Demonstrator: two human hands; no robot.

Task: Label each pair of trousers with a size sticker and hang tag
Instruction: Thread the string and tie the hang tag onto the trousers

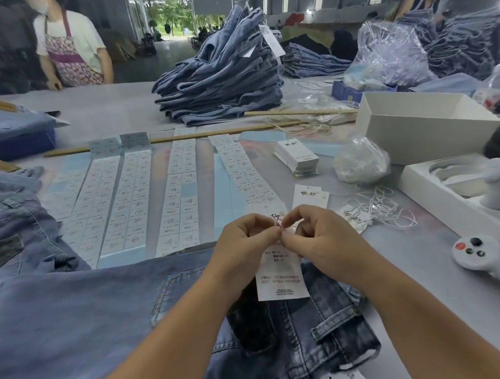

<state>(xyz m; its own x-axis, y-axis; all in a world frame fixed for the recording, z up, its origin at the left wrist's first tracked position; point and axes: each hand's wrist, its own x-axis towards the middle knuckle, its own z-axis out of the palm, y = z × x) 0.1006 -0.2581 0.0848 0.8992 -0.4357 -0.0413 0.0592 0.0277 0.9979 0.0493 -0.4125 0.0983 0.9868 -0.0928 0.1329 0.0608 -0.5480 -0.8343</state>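
A pair of blue denim trousers [90,322] lies flat on the table in front of me, waistband to the right. Above the waistband I hold a white hang tag [280,275] with printed text. My left hand [243,242] and my right hand [319,237] meet at the tag's top edge, fingertips pinching it and a thin white string there. Long strips of size stickers [132,202] lie side by side just beyond the trousers. Loose hang tags [309,196] and white strings [381,207] rest to the right of my hands.
A tall stack of folded jeans [222,85] stands at mid-table. More jeans [10,221] lie at the left. A pack of tags [296,155], a plastic bag [361,160], white boxes [420,123] and a white controller [478,254] sit at the right. People stand at the far side.
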